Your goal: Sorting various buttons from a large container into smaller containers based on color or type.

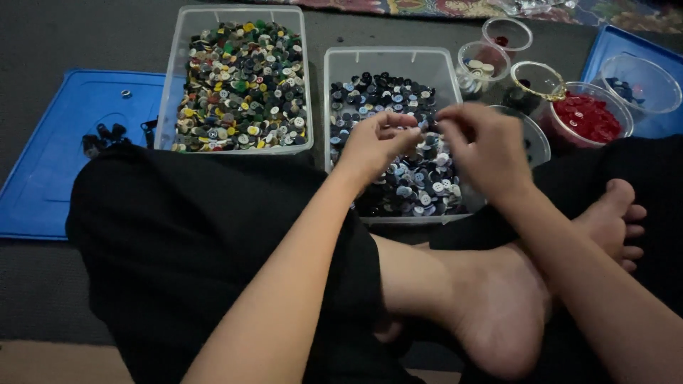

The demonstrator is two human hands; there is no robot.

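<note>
Grey carpet, clear plastic bin of round buttons

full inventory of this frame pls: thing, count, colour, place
clear tub of mixed buttons: 1, many colours, upper left of middle
clear tub of dark buttons: 1, mostly black, blue and white, centre, under both hands
blue lids: 2, one far left with a few small dark bits on it, one at top right under a cup
cup of red buttons: 1, clear, right
cup of dark blue buttons: 1, clear, far right
small clear cups: about 3, behind the tubs, contents hard to tell
patterned cloth: 1, multicolour, top edge
floor: grey
left hand: over the dark-button tub, fingers pinched
right hand: same tub, fingers pinched
legs and bare feet: crossed, black trousers, foreground
</note>
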